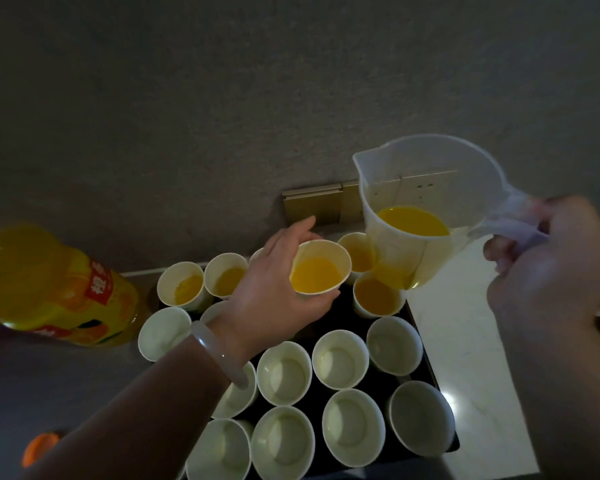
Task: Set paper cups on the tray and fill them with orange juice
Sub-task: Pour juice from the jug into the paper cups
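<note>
Our left hand (274, 292) wraps a juice-filled paper cup (317, 271), held above the far rows of the tray (383, 384). Our right hand (548, 271) grips the clear jug (426, 188) by its handle over the tray's far right corner. Left of the tray, the juice bottle (56, 285) has a red label too blurred to read.

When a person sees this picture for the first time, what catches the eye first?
In the middle the left hand holds a paper cup of bright juice over the dark tray; on the right the right hand grips a clear jug with juice at its bottom. A big juice bottle is at the left, and empty cups fill the tray's near rows.
</note>
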### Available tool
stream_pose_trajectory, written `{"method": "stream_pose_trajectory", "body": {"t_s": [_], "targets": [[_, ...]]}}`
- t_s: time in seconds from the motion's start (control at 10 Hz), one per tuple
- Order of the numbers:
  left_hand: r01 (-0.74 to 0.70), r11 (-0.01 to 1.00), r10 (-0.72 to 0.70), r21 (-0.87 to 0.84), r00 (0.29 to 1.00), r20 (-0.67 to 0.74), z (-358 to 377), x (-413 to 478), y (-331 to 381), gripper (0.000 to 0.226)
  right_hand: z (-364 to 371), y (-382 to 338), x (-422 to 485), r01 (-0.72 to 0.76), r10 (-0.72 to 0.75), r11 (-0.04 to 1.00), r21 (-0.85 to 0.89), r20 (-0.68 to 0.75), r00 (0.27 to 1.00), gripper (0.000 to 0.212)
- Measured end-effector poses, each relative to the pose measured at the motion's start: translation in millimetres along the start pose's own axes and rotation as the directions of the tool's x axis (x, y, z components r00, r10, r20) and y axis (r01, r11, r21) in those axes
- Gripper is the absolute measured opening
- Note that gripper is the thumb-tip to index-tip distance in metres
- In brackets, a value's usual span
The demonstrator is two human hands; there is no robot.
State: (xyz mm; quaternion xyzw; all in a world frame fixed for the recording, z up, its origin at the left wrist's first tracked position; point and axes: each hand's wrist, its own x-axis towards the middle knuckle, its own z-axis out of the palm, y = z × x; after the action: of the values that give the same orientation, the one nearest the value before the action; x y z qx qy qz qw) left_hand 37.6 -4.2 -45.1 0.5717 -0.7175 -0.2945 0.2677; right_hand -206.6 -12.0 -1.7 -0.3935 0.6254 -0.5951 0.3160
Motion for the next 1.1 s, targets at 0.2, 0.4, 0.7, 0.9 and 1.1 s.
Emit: {"method": "stream_pose_trajectory", "body": {"t_s": [0.2, 0.4, 0.7, 0.9, 1.1], "targets": [[-0.076, 0.993, 0.063, 0.091, 0.988, 0.144, 1.2, 9.5, 7.1, 0.08, 9.7, -8.3, 0.4, -0.086, 0.111, 0.98, 0.178, -0.134, 0.985, 0.034], [-0.131, 0.974, 0.086, 0.187, 0.969, 0.232, 5.3, 20.6, 7.8, 0.077, 13.3, -9.9, -1.3, -0.079, 0.133, 0.965, 0.251, -0.205, 0.97, 0.048], [-0.151, 0.965, 0.082, 0.215, 0.95, 0.301, 14.7, 23.4, 8.6, 0.082, 5.4, -10.6, -2.0, -0.093, 0.141, 0.969, 0.229, -0.206, 0.968, 0.037], [-0.167, 0.957, 0.084, 0.238, 0.942, 0.324, 16.2, 24.6, 10.1, 0.084, -3.2, -6.9, -0.2, -0.039, 0.068, 0.988, 0.151, -0.187, 0.98, 0.04], [-0.177, 0.942, 0.061, 0.285, 0.926, 0.373, 23.4, 22.1, 2.0, 0.082, -7.1, -4.0, 1.6, -0.034, 0.047, 0.997, 0.074, -0.176, 0.983, 0.037]]}}
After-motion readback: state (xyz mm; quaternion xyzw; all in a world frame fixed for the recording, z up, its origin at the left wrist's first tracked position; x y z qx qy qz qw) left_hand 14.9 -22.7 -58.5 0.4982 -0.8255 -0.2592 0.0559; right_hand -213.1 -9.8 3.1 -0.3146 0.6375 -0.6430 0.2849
